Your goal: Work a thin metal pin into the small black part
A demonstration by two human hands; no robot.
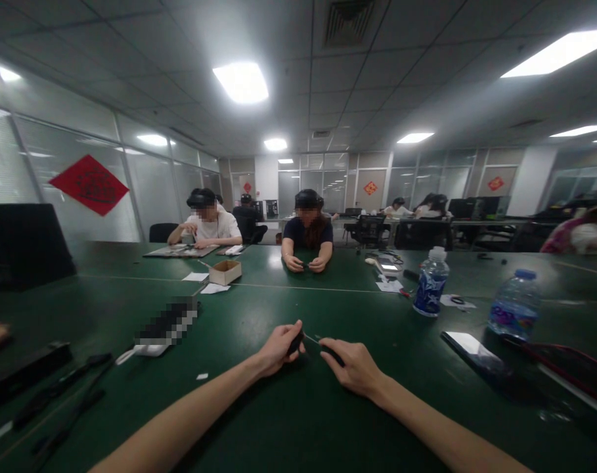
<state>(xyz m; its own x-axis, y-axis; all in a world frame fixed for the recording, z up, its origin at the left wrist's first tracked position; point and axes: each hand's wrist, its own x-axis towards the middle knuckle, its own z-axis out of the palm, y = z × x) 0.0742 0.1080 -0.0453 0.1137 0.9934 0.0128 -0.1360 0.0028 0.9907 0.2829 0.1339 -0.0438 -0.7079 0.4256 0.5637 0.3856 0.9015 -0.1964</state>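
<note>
My left hand (277, 349) is closed around a small black object (296, 343), mostly covered by the fingers, so its kind does not show. In my right hand (356, 368) is a slim screwdriver (333, 355) with a black handle, the forefinger lying along it. Its thin metal shaft points left and up towards the black object. Whether the tip touches that object is too small to tell. Both hands are low over the green table (303, 420), near its middle.
To the right stand two water bottles (430, 284) (515, 305) and a phone (475, 351). On the left lie a white-ended device (155, 346), a black bar (27, 371) and dark cables. A small carton (225, 272) is farther off. Across the table sits a person (307, 230).
</note>
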